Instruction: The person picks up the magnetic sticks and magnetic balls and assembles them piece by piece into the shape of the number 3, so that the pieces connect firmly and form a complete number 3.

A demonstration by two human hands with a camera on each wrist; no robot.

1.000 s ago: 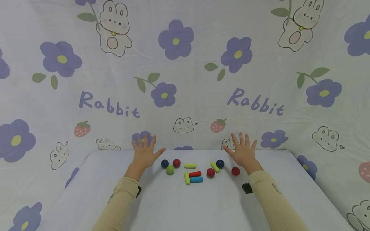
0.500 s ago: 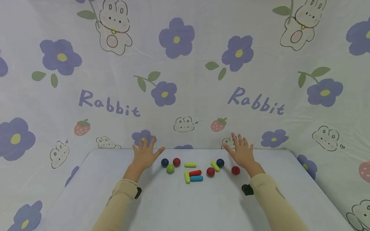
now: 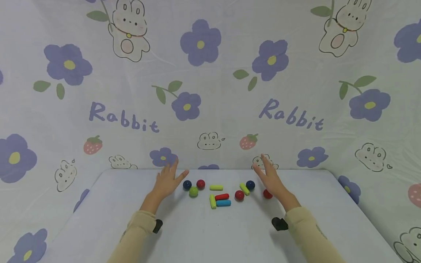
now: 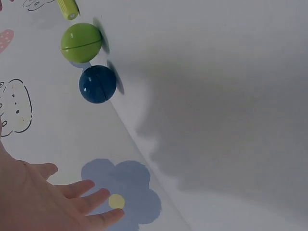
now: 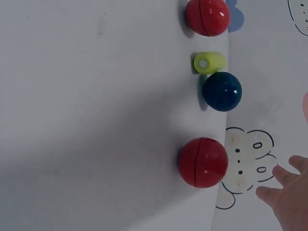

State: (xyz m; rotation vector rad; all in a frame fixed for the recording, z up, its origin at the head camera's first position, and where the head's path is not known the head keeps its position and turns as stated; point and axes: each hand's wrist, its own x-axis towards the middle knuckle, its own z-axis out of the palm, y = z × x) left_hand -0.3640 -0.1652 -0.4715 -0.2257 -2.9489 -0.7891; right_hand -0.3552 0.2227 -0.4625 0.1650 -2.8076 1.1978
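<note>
Held up above the table's far part, my left hand (image 3: pixel 166 182) has straight, slightly spread fingers and nothing in it. Nearest to it are a dark blue ball (image 3: pixel 187 185), a green ball (image 3: pixel 193 191) and a red ball (image 3: pixel 200 184). My right hand (image 3: pixel 273 182), fingers extended, also carries nothing; it partly covers a red ball (image 3: pixel 267 194) in the head view. That ball (image 5: pixel 203 162) shows whole in the right wrist view. Farther in lie another dark blue ball (image 3: pixel 250 185), a yellow-green stick (image 3: pixel 244 189) and another red ball (image 3: pixel 239 195).
Between the hands, a red stick (image 3: pixel 222 197) and a blue stick (image 3: pixel 223 203) lie side by side, a yellow-green stick (image 3: pixel 212 201) at their left ends. Another yellow-green stick (image 3: pixel 216 187) lies behind. A printed cloth (image 3: pixel 210 109) hangs behind the white table (image 3: pixel 210 237).
Both hands have rotated from backs up toward edge-on, palms more inward, with the fingers closer together. The right hand now overlaps the red ball in the head view. Balls and sticks stay put.
</note>
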